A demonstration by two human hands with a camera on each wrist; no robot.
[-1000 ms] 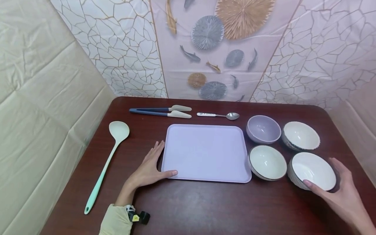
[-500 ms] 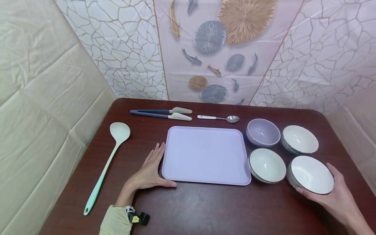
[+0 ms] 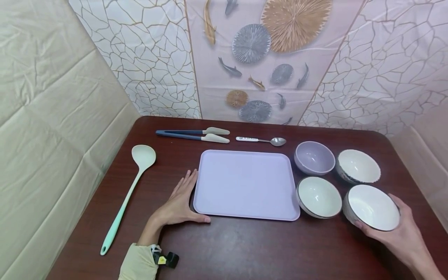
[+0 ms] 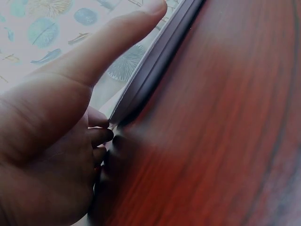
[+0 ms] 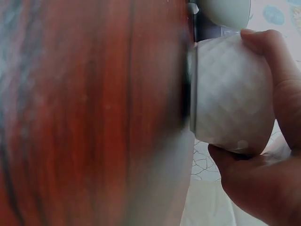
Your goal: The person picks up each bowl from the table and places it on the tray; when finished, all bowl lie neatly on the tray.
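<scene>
Probably early stages, I'd judge. Far left on the brown wood-grained counter (image 3: pixel 245 249): ladle (image 3: pixel 126 201), pale head, mint handle, smooth, untouched. My left hand (image 3: pixel 176 204) next, fingers straight and spread at the tray's edge, gripping nothing. Behind lie tongs (image 3: pixel 185 136), blue arms, pale rounded tips, unused. Tray (image 3: pixel 246 186): lilac, matt, round-cornered, bare, nothing set on it yet. Beyond it, spoon (image 3: pixel 260 140), shiny metal, patterned white handle. Then glossy round bowls: lilac bowl (image 3: pixel 314 158) behind, dark-rimmed bowl (image 3: pixel 319 197) in front, just beside the tray; patterned white bowl (image 3: pixel 358 167) back right. In front of that, the textured white bowl (image 3: pixel 373 208), diamond relief outside; my right hand (image 3: pixel 402 233) grips it, fingers curled round its right side. Grasp made; cannot tell whether its foot is off the counter. Any carrying remains.
</scene>
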